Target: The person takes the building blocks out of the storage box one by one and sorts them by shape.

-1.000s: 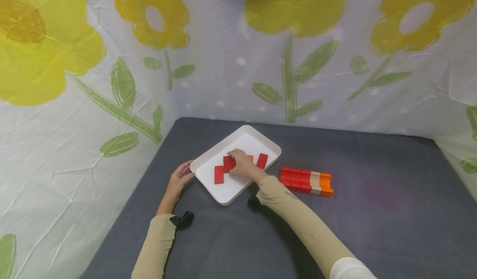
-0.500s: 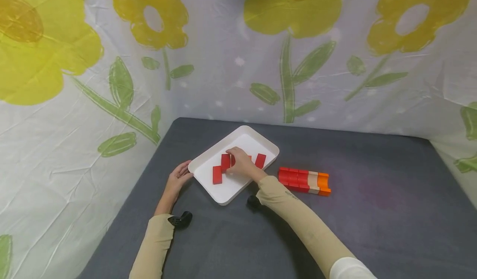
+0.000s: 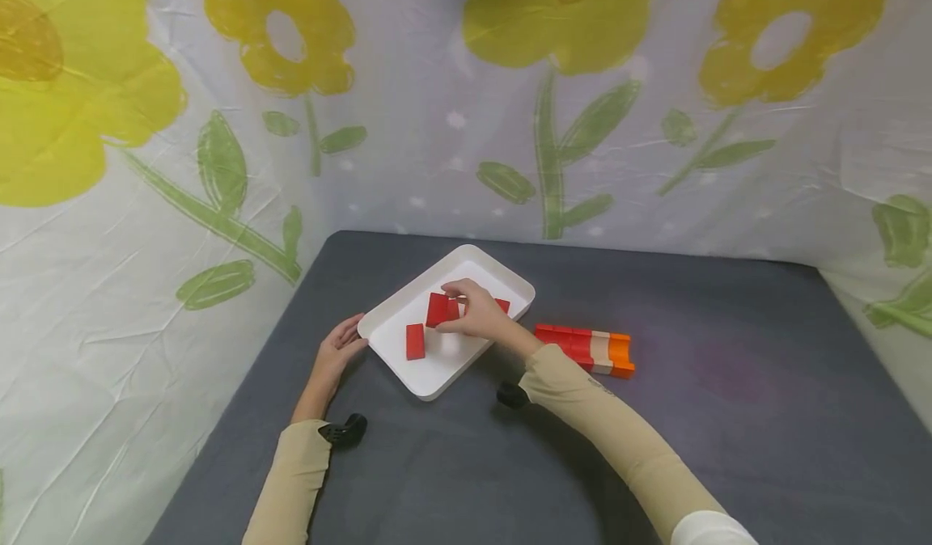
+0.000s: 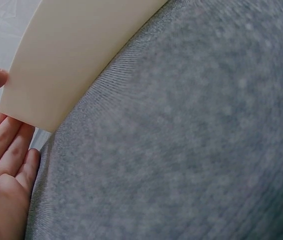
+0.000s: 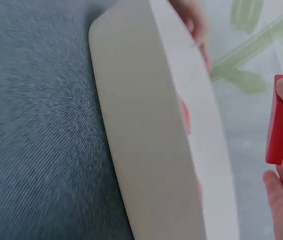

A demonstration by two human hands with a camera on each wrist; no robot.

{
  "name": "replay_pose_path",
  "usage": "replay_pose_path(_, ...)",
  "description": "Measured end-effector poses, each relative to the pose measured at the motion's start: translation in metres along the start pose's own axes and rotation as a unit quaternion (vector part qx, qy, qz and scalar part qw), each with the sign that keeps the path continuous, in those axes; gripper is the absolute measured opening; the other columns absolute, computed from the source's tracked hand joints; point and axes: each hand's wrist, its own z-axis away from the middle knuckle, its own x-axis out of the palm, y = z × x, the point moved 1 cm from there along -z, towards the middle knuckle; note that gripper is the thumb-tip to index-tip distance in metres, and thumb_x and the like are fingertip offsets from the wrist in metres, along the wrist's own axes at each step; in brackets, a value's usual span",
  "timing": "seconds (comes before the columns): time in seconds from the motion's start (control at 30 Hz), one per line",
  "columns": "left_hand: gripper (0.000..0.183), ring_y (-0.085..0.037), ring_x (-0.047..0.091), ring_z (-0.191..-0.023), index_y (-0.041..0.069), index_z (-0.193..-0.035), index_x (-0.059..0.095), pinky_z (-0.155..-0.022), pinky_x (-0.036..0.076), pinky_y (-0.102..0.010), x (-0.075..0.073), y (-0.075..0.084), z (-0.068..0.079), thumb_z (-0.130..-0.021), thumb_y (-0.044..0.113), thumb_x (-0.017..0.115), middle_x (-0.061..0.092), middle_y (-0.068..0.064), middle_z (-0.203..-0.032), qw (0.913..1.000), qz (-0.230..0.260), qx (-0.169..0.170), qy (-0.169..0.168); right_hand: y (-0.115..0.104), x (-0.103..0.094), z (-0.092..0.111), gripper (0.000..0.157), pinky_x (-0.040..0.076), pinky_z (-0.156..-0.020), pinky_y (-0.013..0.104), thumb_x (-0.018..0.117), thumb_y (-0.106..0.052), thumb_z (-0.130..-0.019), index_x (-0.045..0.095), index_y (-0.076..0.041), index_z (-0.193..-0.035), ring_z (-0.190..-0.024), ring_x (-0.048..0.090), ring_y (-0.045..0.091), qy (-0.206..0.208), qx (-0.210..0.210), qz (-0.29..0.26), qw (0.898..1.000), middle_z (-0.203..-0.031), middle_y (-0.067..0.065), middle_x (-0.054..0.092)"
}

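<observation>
My right hand (image 3: 476, 312) pinches a red block (image 3: 438, 310) between thumb and fingers, above the white tray (image 3: 396, 373). In the right wrist view the held block (image 5: 281, 122) stands on edge between thumb and fingertips, apart from the tray wall. My left hand (image 3: 341, 347) holds the tray's left corner, thumb at the rim and fingers round the far side. The left wrist view shows this hand (image 4: 9, 170) with the fingertips partly behind the corner. Another red block (image 3: 415, 341) lies in the tray. Red shows at a block (image 3: 502, 305) partly hidden behind my right hand.
Right of the tray, a row of grooved blocks (image 3: 600, 351) in red, natural wood and orange lies on the dark grey table (image 3: 692, 432); my right sleeve covers part of it. A flower-printed cloth (image 3: 408, 124) hangs behind the table.
My right hand has lifted slightly, with the red block turning in its grip. The left hand stays at the tray corner. The whole view shifts a little to the left.
</observation>
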Motion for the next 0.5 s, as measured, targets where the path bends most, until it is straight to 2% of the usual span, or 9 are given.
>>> replay_pose_path(0.13, 0.048, -0.028, 0.038, -0.118, -0.005, -0.129, 0.042, -0.083, 0.036, -0.017, -0.001, 0.0, 0.0, -0.084, -0.001, 0.058, 0.042, -0.021, -0.13, 1.0, 0.001, -0.002, 0.001, -0.005, -0.013, 0.017, 0.059, 0.039, -0.087, 0.041, 0.077, -0.008, -0.068, 0.049, 0.007, -0.118, -0.103, 0.048, 0.032, -0.002, -0.039, -0.048, 0.998, -0.113, 0.017, 0.05)
replay_pose_path(0.27, 0.049, -0.028, 0.038, -0.118, -0.005, -0.129, 0.041, -0.083, 0.036, -0.017, -0.001, 0.001, 0.001, -0.084, 0.0, 0.058, 0.042, -0.022, -0.13, 1.0, -0.003, 0.0, 0.001, -0.01, -0.026, 0.037, 0.061, 0.042, -0.083, 0.041, 0.077, -0.007, -0.067, 0.048, 0.007, -0.118, -0.101, 0.049, 0.031, 0.001, -0.064, -0.062, 0.996, -0.113, 0.016, 0.05)
replay_pose_path(0.37, 0.049, -0.028, 0.038, -0.118, -0.004, -0.13, 0.041, -0.083, 0.036, -0.017, 0.0, 0.002, 0.001, -0.085, 0.001, 0.058, 0.042, -0.021, -0.13, 1.0, -0.005, 0.0, -0.003, -0.014, -0.035, 0.056, 0.061, 0.044, -0.081, 0.037, 0.078, -0.004, -0.066, 0.048, 0.006, -0.118, -0.102, 0.05, 0.03, 0.007, -0.088, -0.055, 0.995, -0.113, 0.016, 0.051)
replay_pose_path(0.5, 0.049, -0.028, 0.038, -0.118, -0.004, -0.13, 0.04, -0.083, 0.036, -0.017, 0.0, 0.002, 0.0, -0.085, 0.001, 0.058, 0.041, -0.021, -0.131, 1.0, -0.006, 0.0, -0.003, -0.028, -0.05, 0.085, 0.061, 0.044, -0.081, 0.039, 0.077, 0.004, -0.064, 0.047, 0.012, -0.116, -0.101, 0.05, 0.035, 0.006, -0.121, -0.041, 0.992, -0.111, 0.022, 0.05)
